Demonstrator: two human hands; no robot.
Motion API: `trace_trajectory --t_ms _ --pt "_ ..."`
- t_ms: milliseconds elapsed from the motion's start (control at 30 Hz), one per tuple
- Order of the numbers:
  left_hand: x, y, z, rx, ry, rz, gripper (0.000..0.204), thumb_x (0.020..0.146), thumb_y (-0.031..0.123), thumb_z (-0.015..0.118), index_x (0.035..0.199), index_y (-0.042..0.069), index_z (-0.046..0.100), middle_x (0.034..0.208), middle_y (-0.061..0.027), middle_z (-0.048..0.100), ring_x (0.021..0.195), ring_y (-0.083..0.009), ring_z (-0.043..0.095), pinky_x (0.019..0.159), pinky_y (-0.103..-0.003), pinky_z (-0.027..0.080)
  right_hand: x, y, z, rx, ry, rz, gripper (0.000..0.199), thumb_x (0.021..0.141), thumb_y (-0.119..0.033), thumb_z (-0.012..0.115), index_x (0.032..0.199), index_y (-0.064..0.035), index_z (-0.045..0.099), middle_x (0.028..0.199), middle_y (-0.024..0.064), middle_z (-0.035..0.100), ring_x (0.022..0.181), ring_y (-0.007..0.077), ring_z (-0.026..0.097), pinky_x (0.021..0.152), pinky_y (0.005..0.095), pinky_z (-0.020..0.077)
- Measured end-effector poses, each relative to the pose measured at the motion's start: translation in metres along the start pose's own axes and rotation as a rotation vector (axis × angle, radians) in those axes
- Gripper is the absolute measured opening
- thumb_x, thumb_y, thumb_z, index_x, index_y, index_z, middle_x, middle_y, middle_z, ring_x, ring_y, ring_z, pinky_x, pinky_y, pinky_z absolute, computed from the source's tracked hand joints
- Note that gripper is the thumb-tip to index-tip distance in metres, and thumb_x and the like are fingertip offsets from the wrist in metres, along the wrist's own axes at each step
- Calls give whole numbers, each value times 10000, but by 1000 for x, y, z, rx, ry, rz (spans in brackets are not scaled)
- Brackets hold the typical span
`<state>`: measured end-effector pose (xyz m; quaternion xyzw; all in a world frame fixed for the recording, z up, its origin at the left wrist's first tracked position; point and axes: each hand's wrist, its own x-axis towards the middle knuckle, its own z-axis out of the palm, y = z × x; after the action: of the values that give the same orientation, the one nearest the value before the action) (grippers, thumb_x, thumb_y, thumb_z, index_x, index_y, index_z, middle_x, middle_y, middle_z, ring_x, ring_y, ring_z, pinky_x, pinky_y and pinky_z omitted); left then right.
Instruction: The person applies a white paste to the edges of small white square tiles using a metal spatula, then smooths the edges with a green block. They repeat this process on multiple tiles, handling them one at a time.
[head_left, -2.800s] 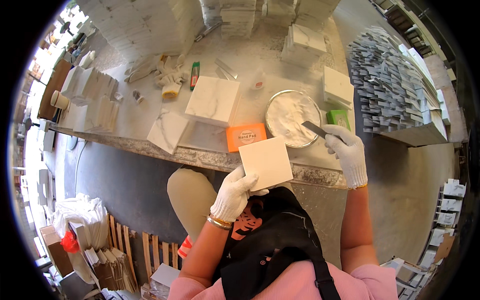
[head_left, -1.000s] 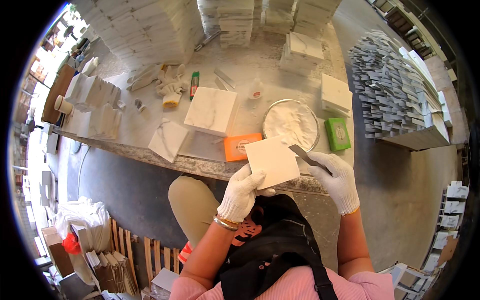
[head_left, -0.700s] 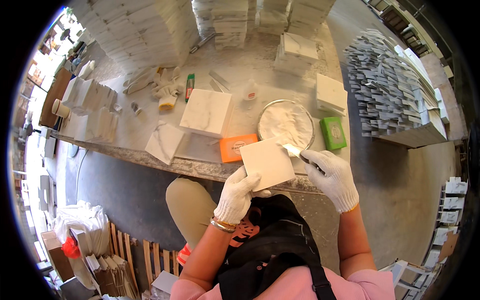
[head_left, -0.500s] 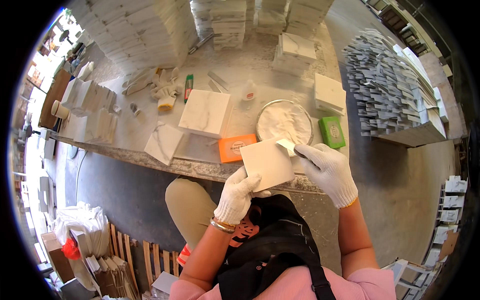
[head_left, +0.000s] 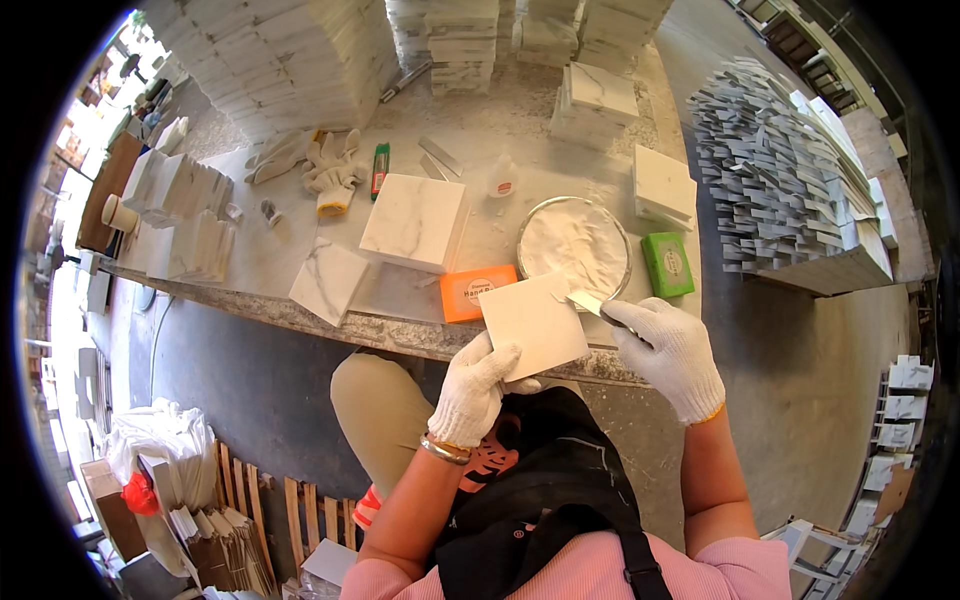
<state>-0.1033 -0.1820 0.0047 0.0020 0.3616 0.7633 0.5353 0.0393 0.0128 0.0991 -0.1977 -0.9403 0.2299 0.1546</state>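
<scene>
left hand (head_left: 472,392): holds square tile (head_left: 535,328) | right hand (head_left: 672,358): holds scraper (head_left: 586,301)

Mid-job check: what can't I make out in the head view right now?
All in the head view:
Underside of the tile: faces away from the camera.
Some fingers of the left hand: behind the tile.
Gripped end of the scraper: covered by the right hand.
Part of the bowl's near rim: behind the tile.
Top of the tall stack: cut off by the upper edge.

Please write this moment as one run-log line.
left hand: holds tile | right hand: holds scraper by tile's right edge | pan: on table, holds white material
</scene>
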Motion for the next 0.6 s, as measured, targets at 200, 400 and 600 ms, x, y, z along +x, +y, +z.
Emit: trace_trajectory --t_ms 200,400,600 --pt "-1 0 -3 14 5 -11 524 988 199 631 1408 -86 500 1262 -169 670 1037 -214 711 732 -319 659 -3 5 -8 78 45 112 278 832 -45 712 1101 -102 751 866 108 699 740 266 684 687 334 541" --pt "-1 1 -2 8 -9 -13 466 1006 180 603 1392 -69 524 1247 -150 680 1046 -203 706 754 -320 645 6 24 -1 71 86 166 261 849 -76 701 1101 -112 757 869 103 695 748 251 674 699 336 533" --pt "3 4 -3 -25 -22 -5 508 987 189 630 1394 -84 496 1268 -172 664 1030 -224 715 729 -337 663 30 43 16 16 -12 206 234 868 -169 707 1086 -120 775 858 89 683 797 243 665 740 358 526"
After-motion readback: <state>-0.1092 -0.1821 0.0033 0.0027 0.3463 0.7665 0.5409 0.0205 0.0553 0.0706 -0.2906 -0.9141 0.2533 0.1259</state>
